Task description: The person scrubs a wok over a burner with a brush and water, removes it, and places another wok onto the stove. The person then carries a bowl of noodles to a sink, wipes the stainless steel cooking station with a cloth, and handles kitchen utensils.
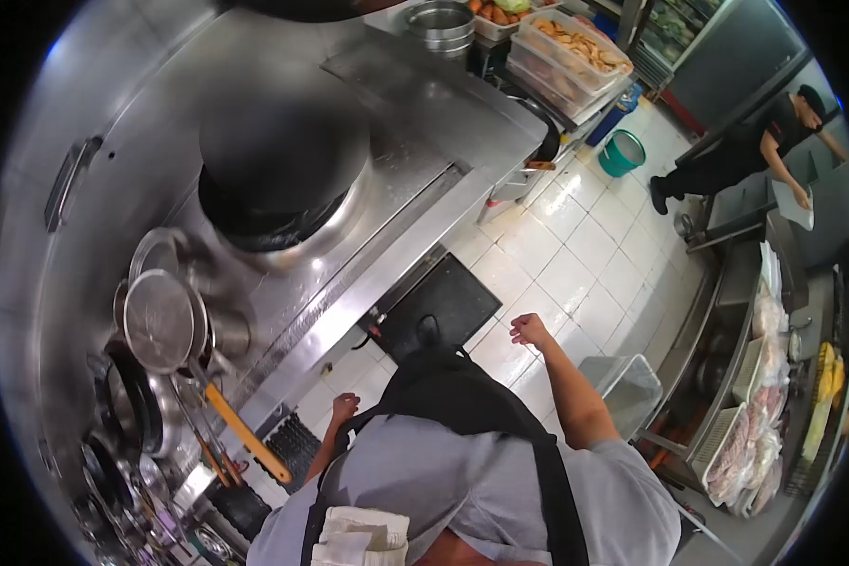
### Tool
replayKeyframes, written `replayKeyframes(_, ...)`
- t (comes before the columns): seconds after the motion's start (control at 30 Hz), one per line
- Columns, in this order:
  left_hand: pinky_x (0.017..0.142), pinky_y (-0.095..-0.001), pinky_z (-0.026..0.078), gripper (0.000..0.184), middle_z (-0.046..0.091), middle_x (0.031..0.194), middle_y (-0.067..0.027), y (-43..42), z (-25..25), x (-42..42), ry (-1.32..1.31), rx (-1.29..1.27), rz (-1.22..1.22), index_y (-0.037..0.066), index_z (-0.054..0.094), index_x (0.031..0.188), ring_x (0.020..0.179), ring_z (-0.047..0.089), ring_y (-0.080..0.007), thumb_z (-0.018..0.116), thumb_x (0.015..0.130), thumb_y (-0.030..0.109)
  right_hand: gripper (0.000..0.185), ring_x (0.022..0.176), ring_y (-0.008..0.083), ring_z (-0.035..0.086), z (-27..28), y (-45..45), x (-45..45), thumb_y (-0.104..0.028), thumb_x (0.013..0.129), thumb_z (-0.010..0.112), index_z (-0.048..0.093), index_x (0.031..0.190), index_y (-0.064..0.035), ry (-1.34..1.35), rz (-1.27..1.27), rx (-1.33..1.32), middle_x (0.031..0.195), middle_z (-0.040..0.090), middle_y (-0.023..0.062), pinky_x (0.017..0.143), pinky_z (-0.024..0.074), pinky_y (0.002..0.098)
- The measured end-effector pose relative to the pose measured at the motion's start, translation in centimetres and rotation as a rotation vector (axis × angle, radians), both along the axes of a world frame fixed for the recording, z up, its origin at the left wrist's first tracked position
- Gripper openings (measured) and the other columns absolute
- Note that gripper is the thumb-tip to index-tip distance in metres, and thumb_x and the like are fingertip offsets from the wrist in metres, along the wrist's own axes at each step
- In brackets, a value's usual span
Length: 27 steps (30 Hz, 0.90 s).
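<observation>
My left hand (346, 407) hangs beside the front of the steel cooking counter (401, 269), its fingers loosely curled in, holding nothing that I can see. Out over the tiled floor is my right hand (530, 331), away from any object, with its fingers bent and slightly apart and nothing visible in them. A strainer (163, 321) with a wooden handle (245, 432) rests on pots at the counter's left. Behind it, a blurred dark round pan shape (283, 141) sits over the black-lined burner ring (278, 231).
A black floor panel (434, 307) lies before me. To the right stand a clear plastic bin (623, 391) and a counter with bagged food (750, 439). Farther off are a green bucket (623, 153), food tubs (566, 61) and a person (759, 146) holding something white.
</observation>
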State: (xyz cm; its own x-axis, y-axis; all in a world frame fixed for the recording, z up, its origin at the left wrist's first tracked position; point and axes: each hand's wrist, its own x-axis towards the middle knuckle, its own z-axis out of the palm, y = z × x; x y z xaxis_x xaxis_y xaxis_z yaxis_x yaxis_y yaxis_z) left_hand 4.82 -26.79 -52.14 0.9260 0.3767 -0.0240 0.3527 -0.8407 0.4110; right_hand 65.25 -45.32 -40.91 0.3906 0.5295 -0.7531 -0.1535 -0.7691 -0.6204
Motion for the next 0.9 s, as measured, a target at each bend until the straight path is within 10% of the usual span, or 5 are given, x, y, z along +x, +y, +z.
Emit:
replayKeyframes(0.13, 0.06, -0.0322, 0.055, 0.02, 0.066, 0.086, -0.0116, 1.2, 6.1, 8.7, -0.09, -1.265, 0.947, -0.004, 0.066, 0.097, 0.071, 0.066, -0.0193, 0.062, 0.08, 0.006, 0.025, 0.065, 0.0228, 0.07, 0.7, 0.7, 5.2, -0.014, 0.093, 0.055, 0.06, 0.111, 0.0023, 0.107, -0.088, -0.009, 0.086, 0.068, 0.014, 0.049, 0.0525, 0.0286)
replayKeyframes(0.3, 0.074, -0.0363, 0.06, 0.023, 0.062, 0.097, -0.0169, 5.1, 11.8, 13.9, 0.203, -0.584, 0.25, -0.004, 0.062, 0.102, 0.082, 0.069, -0.0268, 0.063, 0.082, 0.007, 0.03, 0.077, 0.0286, 0.068, 3.1, 4.8, 15.3, -0.014, 0.092, 0.056, 0.056, 0.117, 0.0025, 0.32, -0.442, 0.316, 0.097, 0.065, 0.017, 0.062, 0.0548, 0.0333)
replayKeyframes(0.53, 0.055, -0.033, 0.051, 0.034, 0.064, 0.092, -0.0138, 5.6, 17.0, 20.4, 0.061, -1.141, 1.195, 0.001, 0.049, 0.122, 0.078, 0.069, -0.0247, 0.055, 0.089, 0.009, 0.059, 0.091, 0.0342, 0.063, 5.3, 19.0, 32.0, -0.053, 0.097, 0.044, 0.046, 0.128, -0.0018, 0.476, -0.645, 0.465, 0.114, 0.06, 0.0224, 0.085, 0.0518, 0.0432)
replayKeyframes(0.77, 0.071, -0.044, 0.055, 0.04, 0.062, 0.098, -0.0205, 0.5, 12.1, 23.4, -0.362, -1.441, 1.17, -0.004, 0.045, 0.12, 0.08, 0.065, -0.0351, 0.062, 0.088, 0.013, 0.025, 0.048, 0.0087, 0.049, -2.0, 30.2, 44.9, -0.028, 0.092, 0.064, 0.061, 0.098, -0.004, 0.752, -0.037, 0.226, 0.075, 0.061, 0.0088, 0.038, 0.0366, 0.0194)
replayKeyframes(0.9, 0.074, -0.0392, 0.055, 0.033, 0.065, 0.098, -0.0205, -2.8, 14.1, 28.3, -0.198, -1.238, 1.149, -0.005, 0.051, 0.117, 0.082, 0.065, -0.0301, 0.061, 0.086, 0.004, 0.016, 0.035, 0.007, 0.036, 3.6, 33.5, 47.9, -0.014, 0.082, 0.069, 0.061, 0.073, -0.0029, 0.062, 0.191, 0.208, 0.056, 0.053, 0.0038, 0.031, 0.0221, 0.0227)
